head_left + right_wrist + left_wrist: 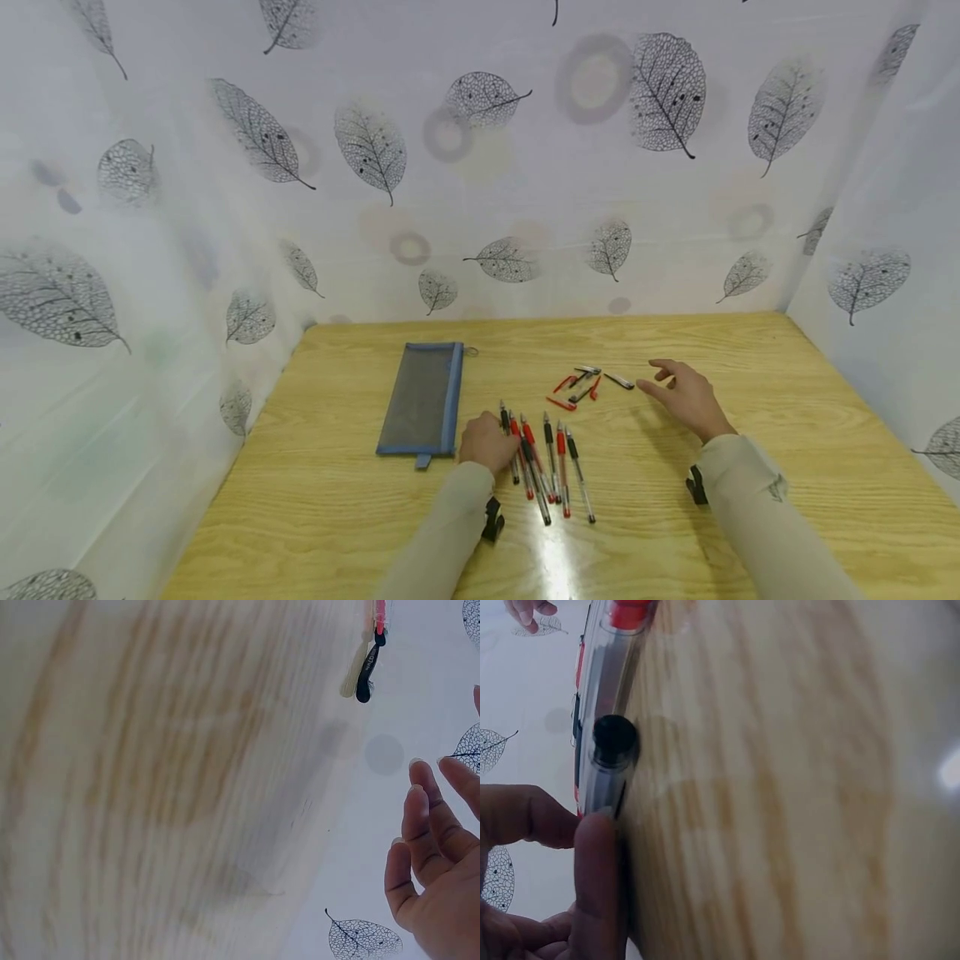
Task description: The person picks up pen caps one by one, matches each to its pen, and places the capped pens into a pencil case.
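Note:
My left hand (489,443) is at the left end of a loose row of uncapped pens. In the left wrist view its thumb and index finger pinch a clear-barrelled pen with a black end (609,769). The other pens, black (577,467) and red (562,467), lie side by side with their tips pointing away from me. My right hand (686,402) hovers over the table at the right, fingers spread and holding nothing. Closest to it is a black pen cap (619,381). Several more red and black caps (581,392) lie in a loose cluster behind the pens.
A grey mesh zip pouch (420,400) with blue edging lies flat to the left of the pens. The wood-grain table (322,508) meets a leaf-printed white curtain (555,192) at the back and both sides.

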Tool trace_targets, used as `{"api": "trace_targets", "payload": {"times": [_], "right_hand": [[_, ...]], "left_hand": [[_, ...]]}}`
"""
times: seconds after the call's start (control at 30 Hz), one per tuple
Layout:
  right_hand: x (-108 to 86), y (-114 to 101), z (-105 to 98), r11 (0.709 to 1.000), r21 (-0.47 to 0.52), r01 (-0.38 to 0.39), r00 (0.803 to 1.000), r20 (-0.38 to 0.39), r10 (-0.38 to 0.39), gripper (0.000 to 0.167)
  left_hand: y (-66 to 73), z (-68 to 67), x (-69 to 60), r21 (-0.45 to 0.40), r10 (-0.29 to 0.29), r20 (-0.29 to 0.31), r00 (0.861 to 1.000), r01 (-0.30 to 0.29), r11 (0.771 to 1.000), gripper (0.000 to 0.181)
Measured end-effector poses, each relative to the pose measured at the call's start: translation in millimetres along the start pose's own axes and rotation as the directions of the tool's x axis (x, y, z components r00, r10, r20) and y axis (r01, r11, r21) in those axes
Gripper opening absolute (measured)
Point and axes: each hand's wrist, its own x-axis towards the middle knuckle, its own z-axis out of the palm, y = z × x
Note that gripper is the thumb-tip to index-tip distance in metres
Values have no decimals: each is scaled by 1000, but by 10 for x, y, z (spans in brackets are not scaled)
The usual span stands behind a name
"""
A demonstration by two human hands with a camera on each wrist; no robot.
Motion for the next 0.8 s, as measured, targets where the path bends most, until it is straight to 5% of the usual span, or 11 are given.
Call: {"api": "trace_targets", "payload": {"times": [0.17,0.5,0.67,0.8], "right_hand": [[19,11,21,1000,11,-16,1000,17,16,65],[86,20,136,999,44,-1,1000,0,1,56],[132,27,154,999,45,-3,999,32,1,54],[178,25,163,999,36,-16,999,48,14,51]], "left_hand": [[-1,11,0,-5,-13,4,1000,13,1000,14],[-42,-3,4,27,6,-4,1000,-6,1000,38],[-78,-9,6,46,33,-24,999,-32,998,17],[-63,-36,-1,29,47,-19,999,-47,998,27]]}}
